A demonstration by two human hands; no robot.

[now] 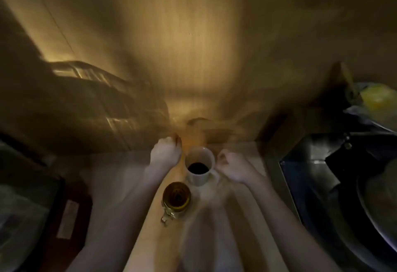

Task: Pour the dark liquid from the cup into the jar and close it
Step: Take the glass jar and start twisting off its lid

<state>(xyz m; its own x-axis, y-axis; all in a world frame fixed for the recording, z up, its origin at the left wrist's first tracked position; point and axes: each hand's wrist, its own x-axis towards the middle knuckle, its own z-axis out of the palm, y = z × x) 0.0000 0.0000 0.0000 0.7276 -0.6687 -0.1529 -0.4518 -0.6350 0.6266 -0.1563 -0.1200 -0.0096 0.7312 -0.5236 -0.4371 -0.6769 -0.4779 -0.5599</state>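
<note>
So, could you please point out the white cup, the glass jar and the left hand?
white cup (198, 177): head view, outer wall.
glass jar (176, 196): head view, open mouth.
left hand (165, 152): head view, back of hand.

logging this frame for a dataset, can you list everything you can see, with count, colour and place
mug: one, white, counter centre, upright, dark liquid inside
jar: one, amber glass, open mouth, just nearer than the mug, metal clasp at its near side
counter: one, pale, runs from the wall toward the camera
wall: tan, lit, behind the counter
sink: one, dark metal, right
yellow item: one, far right, too blurred to name
dark blurred objects: left side, cannot identify
left hand: curled, left of the mug, not touching
right hand: curled, beside the mug's right
</note>
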